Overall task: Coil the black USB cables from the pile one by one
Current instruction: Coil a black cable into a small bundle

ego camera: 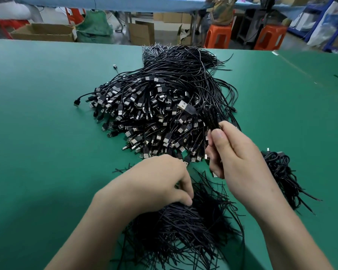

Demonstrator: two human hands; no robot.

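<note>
A big pile of black USB cables point(156, 106) lies in the middle of the green table point(37, 114), plugs toward me. My right hand point(236, 152) grips a coiled black cable point(211, 115) above the pile's near right edge; its USB plug point(185, 106) sticks out to the upper left. My left hand point(160, 182) reaches down with curled fingers into a heap of thin black twist ties point(183, 227) close to me and pinches at them. A small bundle of coiled cables point(281, 172) rests to the right of my right hand.
The table's far edge runs along the top of the view. Beyond it stand cardboard boxes point(43, 32), orange stools point(218, 36) and a person seated at another bench. A single stray plug point(114, 66) lies left of the pile's back.
</note>
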